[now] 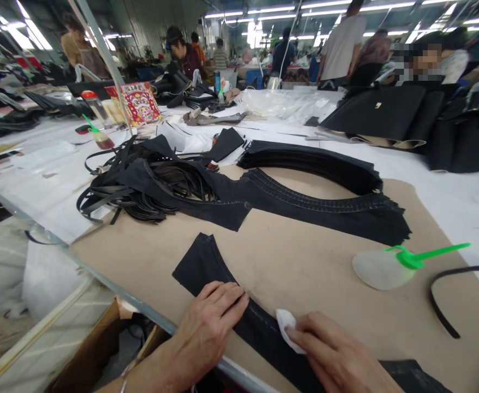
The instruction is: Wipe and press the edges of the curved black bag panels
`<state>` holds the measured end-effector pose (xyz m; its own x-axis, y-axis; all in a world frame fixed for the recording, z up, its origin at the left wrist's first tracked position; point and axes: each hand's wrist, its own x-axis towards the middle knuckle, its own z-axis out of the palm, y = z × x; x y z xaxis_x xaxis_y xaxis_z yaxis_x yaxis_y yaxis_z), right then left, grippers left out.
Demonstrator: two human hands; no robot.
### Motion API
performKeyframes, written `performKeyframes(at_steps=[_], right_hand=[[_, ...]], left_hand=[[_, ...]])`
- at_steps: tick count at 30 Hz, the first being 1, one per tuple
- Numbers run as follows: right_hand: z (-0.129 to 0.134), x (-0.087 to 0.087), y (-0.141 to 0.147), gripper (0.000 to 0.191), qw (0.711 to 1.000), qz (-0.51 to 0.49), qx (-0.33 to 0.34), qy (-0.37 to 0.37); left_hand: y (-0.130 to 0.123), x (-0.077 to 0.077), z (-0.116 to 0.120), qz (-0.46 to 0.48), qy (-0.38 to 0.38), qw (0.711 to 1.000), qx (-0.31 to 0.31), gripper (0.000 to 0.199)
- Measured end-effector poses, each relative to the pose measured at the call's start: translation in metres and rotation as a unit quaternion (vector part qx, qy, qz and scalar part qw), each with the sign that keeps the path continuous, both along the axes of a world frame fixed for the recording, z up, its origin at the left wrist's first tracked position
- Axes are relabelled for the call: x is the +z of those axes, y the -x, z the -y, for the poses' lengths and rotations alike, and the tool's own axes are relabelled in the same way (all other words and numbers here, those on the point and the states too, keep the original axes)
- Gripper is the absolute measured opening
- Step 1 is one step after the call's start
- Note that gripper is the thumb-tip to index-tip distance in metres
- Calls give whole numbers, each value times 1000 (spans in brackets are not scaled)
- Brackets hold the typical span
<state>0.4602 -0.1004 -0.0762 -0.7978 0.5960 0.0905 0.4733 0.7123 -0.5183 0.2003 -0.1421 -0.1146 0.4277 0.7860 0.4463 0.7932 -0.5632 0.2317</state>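
Note:
A curved black fabric piece (259, 330) with a pale line along its inner edge lies on the tan sheet (325, 256) before me. My left hand (217, 316) rests flat on it, fingers stretched out and pressing on its edge. My right hand (333, 349) pinches a small folded white cloth or tissue (288, 327) against the same piece, to the right of the left hand. The lower end of the piece passes under my right hand, partly hidden. Farther right lies a clear squeeze bottle (382, 268) with a green nozzle, tipped on its side.
Behind are stacked curved black pieces (329, 210) and a heap of black strips (153, 191). A black strip (438, 305) curls at the right. A second green-tipped bottle (100, 139) stands at the back left. The table edge (149, 314) runs close to my left arm. Several people work beyond.

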Motion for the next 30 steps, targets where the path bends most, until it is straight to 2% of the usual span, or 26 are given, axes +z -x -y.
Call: performKeyframes(at_steps=[4, 7, 11, 13, 16, 21, 23, 26, 30], right_hand=[[-5, -17, 33, 38, 1000, -15, -16, -11], [-2, -25, 25, 35, 1000, 22, 3, -18], [5, -6, -13, 31, 997, 69, 25, -28], [5, 5, -22, 29, 998, 60, 7, -13], [1, 12, -13, 30, 999, 27, -30, 7], [-5, 5, 12, 23, 998, 31, -51, 36], [-5, 2, 16, 23, 997, 29, -58, 32], [-3, -4, 16, 23, 998, 43, -46, 4], [0, -7, 6, 23, 998, 61, -24, 3]], left_hand=[[-2, -1, 2, 0, -12, 1000, 18, 44], [-2, 1, 1, 2, -2, 1000, 11, 44], [-2, 0, 1, -6, -8, 1000, 14, 41], [-2, -1, 1, -14, -11, 1000, 18, 41], [-2, -2, 1, -1, -4, 1000, 21, 41], [-13, 6, 3, 94, 15, 992, 84, 35], [-25, 8, 5, 107, 16, 992, 59, 36], [-43, 6, 7, 88, 23, 996, -23, 39], [-52, -2, 9, 39, -5, 998, -46, 42]])
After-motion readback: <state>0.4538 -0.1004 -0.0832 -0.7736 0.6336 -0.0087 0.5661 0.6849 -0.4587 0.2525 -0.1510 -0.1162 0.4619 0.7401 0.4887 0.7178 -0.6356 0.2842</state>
